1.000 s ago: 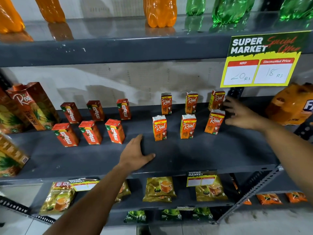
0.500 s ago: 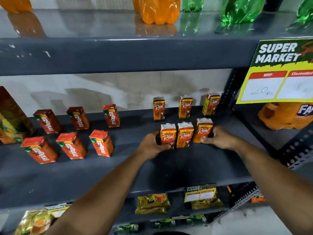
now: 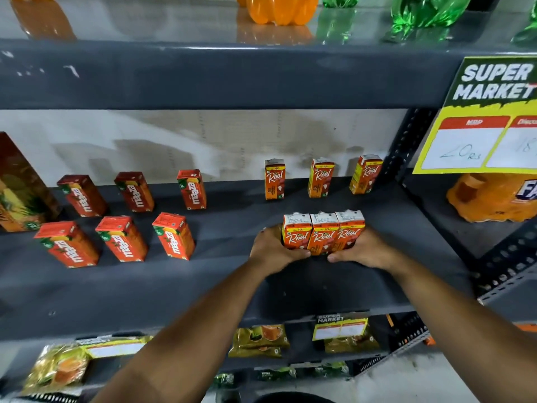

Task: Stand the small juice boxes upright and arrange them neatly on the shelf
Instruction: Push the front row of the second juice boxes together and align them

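Observation:
Three small orange Real juice boxes [image 3: 322,232] stand upright, pressed side by side, on the dark grey shelf [image 3: 261,286]. My left hand [image 3: 271,251] grips the left end of this trio and my right hand [image 3: 363,251] grips the right end. Behind them three more Real juice boxes [image 3: 321,178] stand apart in a back row. To the left, six red Maaza juice boxes [image 3: 173,235] stand upright in two spaced rows.
A tall juice carton [image 3: 20,187] stands at the far left. A yellow price sign [image 3: 479,117] hangs from the upper shelf at right, with an orange bottle pack [image 3: 494,199] beyond the perforated upright. Orange and green bottles sit above; snack packets [image 3: 258,338] lie below.
Both hands came in from resting apart on the shelf and closed on the front three Real boxes, pushing them together into a tight row. The camera moved closer.

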A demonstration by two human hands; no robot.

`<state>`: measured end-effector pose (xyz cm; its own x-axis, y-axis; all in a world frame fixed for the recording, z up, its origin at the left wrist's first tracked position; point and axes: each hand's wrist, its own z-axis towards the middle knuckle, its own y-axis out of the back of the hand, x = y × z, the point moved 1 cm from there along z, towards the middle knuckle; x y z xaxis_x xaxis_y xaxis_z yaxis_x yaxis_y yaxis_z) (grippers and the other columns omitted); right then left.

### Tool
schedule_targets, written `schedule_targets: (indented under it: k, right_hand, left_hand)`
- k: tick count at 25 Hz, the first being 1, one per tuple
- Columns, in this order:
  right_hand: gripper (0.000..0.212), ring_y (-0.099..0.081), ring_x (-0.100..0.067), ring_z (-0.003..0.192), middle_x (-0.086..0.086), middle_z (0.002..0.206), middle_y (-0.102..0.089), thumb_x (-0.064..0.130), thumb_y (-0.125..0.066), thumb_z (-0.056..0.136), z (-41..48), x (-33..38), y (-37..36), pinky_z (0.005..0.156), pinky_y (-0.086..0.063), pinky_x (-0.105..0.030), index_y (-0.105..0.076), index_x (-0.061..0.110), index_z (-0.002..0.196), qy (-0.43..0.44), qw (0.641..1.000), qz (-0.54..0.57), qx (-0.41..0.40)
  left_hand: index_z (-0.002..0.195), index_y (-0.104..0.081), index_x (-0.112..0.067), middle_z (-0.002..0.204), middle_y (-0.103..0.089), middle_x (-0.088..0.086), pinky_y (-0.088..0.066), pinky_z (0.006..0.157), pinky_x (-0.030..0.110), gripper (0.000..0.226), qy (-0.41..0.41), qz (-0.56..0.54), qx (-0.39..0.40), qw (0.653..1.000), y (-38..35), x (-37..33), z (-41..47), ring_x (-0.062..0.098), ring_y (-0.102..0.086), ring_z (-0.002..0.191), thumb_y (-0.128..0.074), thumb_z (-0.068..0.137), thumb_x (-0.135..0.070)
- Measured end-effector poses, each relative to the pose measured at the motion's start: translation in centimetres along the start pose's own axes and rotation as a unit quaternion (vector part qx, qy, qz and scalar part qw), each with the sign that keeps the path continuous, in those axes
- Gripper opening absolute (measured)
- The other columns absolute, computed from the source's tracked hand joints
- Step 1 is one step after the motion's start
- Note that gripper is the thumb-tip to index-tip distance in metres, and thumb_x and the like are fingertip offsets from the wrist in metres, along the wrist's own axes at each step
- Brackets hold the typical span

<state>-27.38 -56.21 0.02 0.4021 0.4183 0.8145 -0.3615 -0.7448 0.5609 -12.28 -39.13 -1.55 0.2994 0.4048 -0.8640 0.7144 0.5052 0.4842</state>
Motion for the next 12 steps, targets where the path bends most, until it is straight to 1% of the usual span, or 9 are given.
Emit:
schedule_targets:
  k: [2, 5, 7, 9, 11, 12]
  right_hand:
    - [0.064, -0.064, 0.009, 0.092, 0.018, 0.104, -0.067, 0.009, -0.091, 0.058, -1.5, -0.3, -0.3, 0.089, -0.049, -0.023, -0.058, 0.040, 0.104, 0.000, 0.999, 0.021, -0.037]
    - [0.055, -0.065, 0.010, 0.085, 0.017, 0.097, -0.069, 0.013, -0.091, 0.059, -3.6, -0.9, -0.5, 0.079, -0.051, -0.017, -0.063, 0.035, 0.100, -0.009, 0.997, 0.032, -0.074]
    - [0.055, -0.063, 0.015, 0.082, 0.019, 0.097, -0.067, 0.010, -0.091, 0.060, -4.8, -1.0, -0.3, 0.076, -0.049, -0.012, -0.061, 0.036, 0.099, -0.003, 0.997, 0.026, -0.069]
    - [0.054, -0.062, 0.017, 0.083, 0.021, 0.096, -0.066, 0.009, -0.089, 0.062, -6.0, -1.0, 0.0, 0.081, -0.048, -0.012, -0.061, 0.041, 0.095, 0.007, 0.999, 0.006, -0.040]
    - [0.049, -0.060, 0.015, 0.080, 0.024, 0.091, -0.064, 0.012, -0.089, 0.063, -7.0, -1.1, 0.1, 0.080, -0.047, -0.014, -0.061, 0.042, 0.090, 0.001, 0.999, -0.009, -0.031]
    - [0.047, -0.059, 0.013, 0.080, 0.024, 0.089, -0.064, 0.013, -0.089, 0.063, -7.3, -1.3, 0.1, 0.079, -0.046, -0.015, -0.062, 0.041, 0.088, -0.005, 0.999, -0.010, -0.035]
  left_hand:
    - [0.110, -0.066, -0.027, 0.108, -0.072, -0.003, -0.051, 0.093, 0.034, 0.063, -0.007, 0.019, -0.007, 1.000, -0.8, -0.4, -1.0, 0.011, -0.066, 0.098, -0.090, 0.054, -0.043]
    - [0.106, -0.069, -0.026, 0.106, -0.073, -0.003, -0.050, 0.089, 0.027, 0.052, -0.030, 0.023, -0.025, 0.999, -2.0, -1.0, -2.9, 0.007, -0.065, 0.093, -0.089, 0.059, -0.037]
    - [0.107, -0.068, -0.025, 0.106, -0.072, -0.005, -0.051, 0.089, 0.028, 0.052, -0.034, 0.018, -0.022, 0.999, -2.3, -1.4, -4.1, 0.005, -0.063, 0.090, -0.089, 0.061, -0.035]
    - [0.112, -0.066, -0.023, 0.103, -0.068, -0.008, -0.048, 0.086, 0.025, 0.055, -0.026, 0.010, -0.005, 1.000, -2.8, -1.6, -5.4, 0.003, -0.059, 0.089, -0.089, 0.063, -0.031]
    - [0.113, -0.065, -0.024, 0.100, -0.066, -0.010, -0.046, 0.084, 0.023, 0.055, -0.012, 0.010, -0.003, 1.000, -3.3, -1.8, -6.5, 0.003, -0.058, 0.089, -0.088, 0.063, -0.031]
    - [0.111, -0.065, -0.026, 0.103, -0.068, -0.008, -0.048, 0.086, 0.024, 0.055, -0.008, 0.009, -0.006, 1.000, -3.6, -1.9, -6.8, 0.005, -0.060, 0.090, -0.089, 0.062, -0.032]
